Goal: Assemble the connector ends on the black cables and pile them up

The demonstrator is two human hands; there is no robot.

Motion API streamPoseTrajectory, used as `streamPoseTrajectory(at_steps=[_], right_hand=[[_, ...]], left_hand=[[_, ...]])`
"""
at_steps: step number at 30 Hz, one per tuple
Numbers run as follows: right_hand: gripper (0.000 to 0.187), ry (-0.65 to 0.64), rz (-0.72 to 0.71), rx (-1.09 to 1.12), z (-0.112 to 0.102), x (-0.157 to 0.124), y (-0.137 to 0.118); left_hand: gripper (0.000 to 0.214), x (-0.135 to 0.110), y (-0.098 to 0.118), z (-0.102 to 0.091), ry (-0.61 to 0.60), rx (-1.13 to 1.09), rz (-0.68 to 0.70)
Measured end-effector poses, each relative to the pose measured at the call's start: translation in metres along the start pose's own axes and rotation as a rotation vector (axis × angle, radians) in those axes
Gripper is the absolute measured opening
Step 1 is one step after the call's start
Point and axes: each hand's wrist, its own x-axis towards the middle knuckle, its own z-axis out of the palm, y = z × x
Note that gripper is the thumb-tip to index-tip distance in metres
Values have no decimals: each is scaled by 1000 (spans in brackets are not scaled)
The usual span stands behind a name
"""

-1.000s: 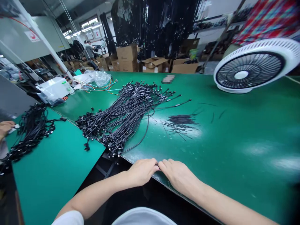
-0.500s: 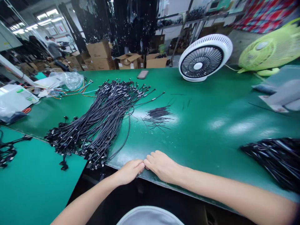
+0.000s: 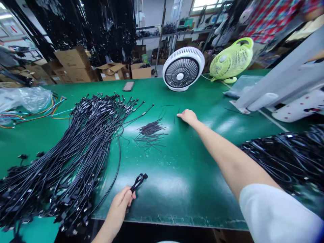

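My left hand (image 3: 120, 202) is closed around a folded black cable (image 3: 138, 182), whose loop and small connector end stick out beyond the fingers. Farther out over the table, my right hand (image 3: 189, 117) has its thumb and fingertips together on a thin black twist tie (image 3: 179, 110); its lower part is hidden by the fingers. Another twist tie (image 3: 174, 120) lies just left of that hand. A small pile of such ties (image 3: 152, 129) sits in the middle of the table. To the left spreads a large heap of black cables (image 3: 88, 135) with connectors at both ends.
Toward the back of the green table (image 3: 202, 168) stand a white fan (image 3: 180, 76) and a lime-green fan (image 3: 225, 62). A phone-like object (image 3: 128, 86) lies at the far edge. Bundled black cables (image 3: 291, 158) rest at right, near a grey metal post (image 3: 275, 74).
My hands, together at the table's front edge before, are apart now. The right one has reached forward to the loose ties; the left shows the folded cable. The view has turned right.
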Motion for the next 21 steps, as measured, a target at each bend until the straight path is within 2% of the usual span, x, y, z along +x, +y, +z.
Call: streamPoseTrajectory(at_steps=[3,5,7,9,12,14,17,19,21], right_hand=[[32,-179,263,-27,19,1,-3],[33,-240,380,-35,19,1,-11],[35,-237,448,-32,7,-2,-17],[29,-203,465,-9,-11,-17,-27],[21,-225,402,90,-26,-75,-64],[22,-345,303,247,-23,-132,-104],[19,-503,70,594,-17,-216,-167],[16,-460,-67,694,-16,-254,-197],[16,-324,-217,588,-15,-273,-215]], left_hand=[[58,2,-6,4,21,-44,-2],[58,4,-13,4,45,-89,9],[57,8,-18,2,62,-173,23],[57,12,-18,2,63,-292,16],[55,7,0,12,50,-447,-6],[57,-2,18,24,28,-513,8],[61,-7,36,41,-43,-588,40],[52,-7,37,45,-56,-560,69],[42,-11,32,43,13,-434,120]])
